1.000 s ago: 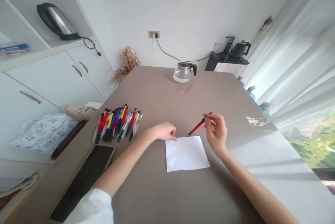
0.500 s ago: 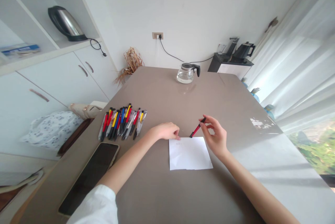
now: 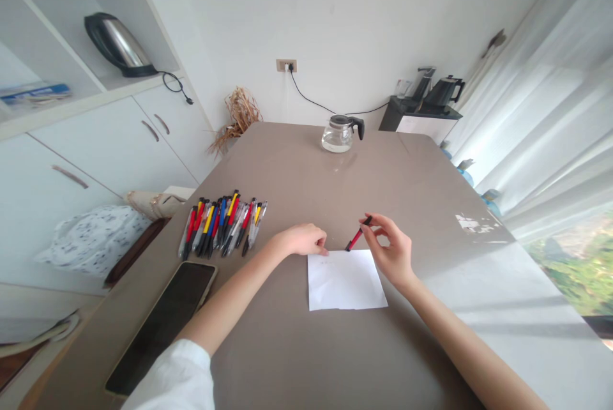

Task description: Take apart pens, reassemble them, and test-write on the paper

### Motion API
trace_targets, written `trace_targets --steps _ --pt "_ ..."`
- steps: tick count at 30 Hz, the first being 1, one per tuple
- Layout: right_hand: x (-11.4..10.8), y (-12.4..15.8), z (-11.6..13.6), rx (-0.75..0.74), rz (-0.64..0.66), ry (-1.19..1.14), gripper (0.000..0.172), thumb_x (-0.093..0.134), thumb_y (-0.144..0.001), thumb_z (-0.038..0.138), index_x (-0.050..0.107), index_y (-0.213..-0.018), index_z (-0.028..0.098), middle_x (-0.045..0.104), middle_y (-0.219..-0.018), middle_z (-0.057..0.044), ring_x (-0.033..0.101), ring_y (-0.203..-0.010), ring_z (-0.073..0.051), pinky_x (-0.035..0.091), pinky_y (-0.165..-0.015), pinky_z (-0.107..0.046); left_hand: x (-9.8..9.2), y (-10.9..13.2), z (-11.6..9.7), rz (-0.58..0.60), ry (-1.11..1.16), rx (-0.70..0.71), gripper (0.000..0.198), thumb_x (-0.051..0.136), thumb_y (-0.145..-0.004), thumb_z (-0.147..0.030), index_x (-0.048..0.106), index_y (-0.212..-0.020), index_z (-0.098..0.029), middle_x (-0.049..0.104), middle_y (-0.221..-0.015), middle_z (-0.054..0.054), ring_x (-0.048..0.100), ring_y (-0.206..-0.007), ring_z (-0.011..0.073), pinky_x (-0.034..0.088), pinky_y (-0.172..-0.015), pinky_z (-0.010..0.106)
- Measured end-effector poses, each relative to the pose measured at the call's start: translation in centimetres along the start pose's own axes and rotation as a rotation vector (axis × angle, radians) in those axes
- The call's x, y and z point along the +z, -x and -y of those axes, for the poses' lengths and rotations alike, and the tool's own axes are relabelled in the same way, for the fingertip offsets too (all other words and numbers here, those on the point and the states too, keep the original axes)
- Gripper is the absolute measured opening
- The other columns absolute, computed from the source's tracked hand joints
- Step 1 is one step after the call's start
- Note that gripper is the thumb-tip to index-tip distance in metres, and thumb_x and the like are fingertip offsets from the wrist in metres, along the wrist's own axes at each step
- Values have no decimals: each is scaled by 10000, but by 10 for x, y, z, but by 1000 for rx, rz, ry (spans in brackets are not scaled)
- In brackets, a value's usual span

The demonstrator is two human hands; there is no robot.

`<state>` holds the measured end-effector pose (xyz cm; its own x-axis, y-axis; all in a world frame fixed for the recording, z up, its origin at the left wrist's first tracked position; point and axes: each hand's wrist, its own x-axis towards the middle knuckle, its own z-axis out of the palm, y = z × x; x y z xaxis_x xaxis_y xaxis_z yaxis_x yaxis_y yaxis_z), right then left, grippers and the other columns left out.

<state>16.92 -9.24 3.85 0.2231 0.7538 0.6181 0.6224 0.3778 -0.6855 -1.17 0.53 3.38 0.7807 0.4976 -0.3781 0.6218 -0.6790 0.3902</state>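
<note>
A white sheet of paper [image 3: 347,282] lies on the table, with faint small marks near its upper left. My left hand [image 3: 306,239] rests at the paper's top left corner, fingers curled, fingertips pressing on that corner. Between the thumb and fingers of my right hand [image 3: 390,247] is a red ballpoint pen [image 3: 355,237] with black ends. The pen tilts, its lower end at the paper's top edge; whether it touches there I cannot tell. To the left lies a bunch of pens [image 3: 221,225] in red, yellow, blue, black and clear.
A dark-screened phone [image 3: 160,330] lies left of my left forearm. At the far end of the brown table [image 3: 287,167] stands a glass pot [image 3: 338,136] with a black handle and clear liquid. White scuffs [image 3: 476,223] mark the table's right side.
The view has shifted very slightly. The pen's upper end and my right hand have moved a little left and down; my left hand stays on the paper's corner.
</note>
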Motion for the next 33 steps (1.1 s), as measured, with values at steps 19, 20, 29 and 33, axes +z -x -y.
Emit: trace_targets --steps 19,20,29,33 --pt "0 0 0 24 -9 10 191 512 -754 230 535 -941 198 625 -872 -42 588 -750 -139 503 -589 -260 -1 0 0 -2 -4 5 342 471 -699 -515 566 -731 -187 613 -742 13 524 -609 116 312 -491 210" --pt "-1 0 0 26 -9 10 190 514 -752 230 536 -939 197 625 -872 -43 589 -751 -139 502 -586 -258 -1 0 -1 -1 -6 4 337 474 -700 -508 567 -733 -186 614 -749 15 525 -615 117 313 -493 210" --pt "-9 -1 0 49 -45 75 188 527 -742 258 528 -919 195 620 -837 -39 586 -724 -141 497 -566 -254 -2 2 -1 5 -1 4 318 471 -700 -495 558 -728 -191 613 -758 14 521 -625 117 311 -495 208" --pt "-25 -2 -11 59 -105 170 197 544 -729 256 534 -915 193 621 -843 -33 580 -669 -124 489 -547 -237 -3 3 -2 10 -3 -4 314 479 -692 -495 554 -717 -191 609 -749 12 518 -627 119 306 -490 207"
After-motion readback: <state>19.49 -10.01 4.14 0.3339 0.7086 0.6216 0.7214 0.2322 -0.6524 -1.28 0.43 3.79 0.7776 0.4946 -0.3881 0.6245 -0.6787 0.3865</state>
